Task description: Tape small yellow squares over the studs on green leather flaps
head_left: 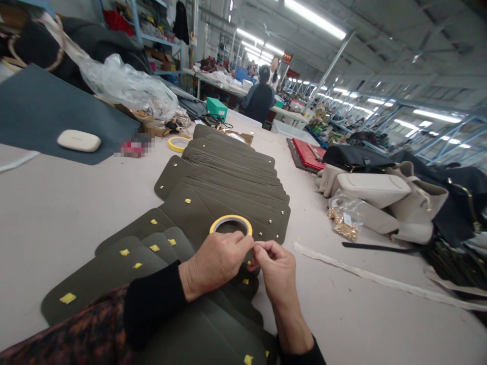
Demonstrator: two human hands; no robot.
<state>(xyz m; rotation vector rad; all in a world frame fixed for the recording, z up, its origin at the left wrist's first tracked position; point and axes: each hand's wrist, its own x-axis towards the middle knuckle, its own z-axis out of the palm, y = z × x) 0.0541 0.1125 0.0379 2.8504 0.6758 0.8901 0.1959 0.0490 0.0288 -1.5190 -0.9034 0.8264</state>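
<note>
A roll of yellow masking tape [230, 218] stands out above the knuckles of my left hand [215, 263], whose fingers are closed on its near edge. Right beside it, the thumb and fingertips of my right hand [277, 271] are pinched together at the roll's near right side; whatever lies between them is hidden. Under both hands overlap dark olive panels [205, 213] with rounded corners, several carrying small yellow tape pieces [154, 248]. Farther off, more olive panels [228, 170] are fanned in a row, with small metal studs near their edges.
Another yellow tape roll [177, 144] lies beyond the panels. To the right are beige bags [375, 187], a bag of gold hardware [344, 223] and a pale strip [353, 271]. A white case [78, 141] rests on a dark sheet [34, 116] at left. A person [259, 99] sits farther back.
</note>
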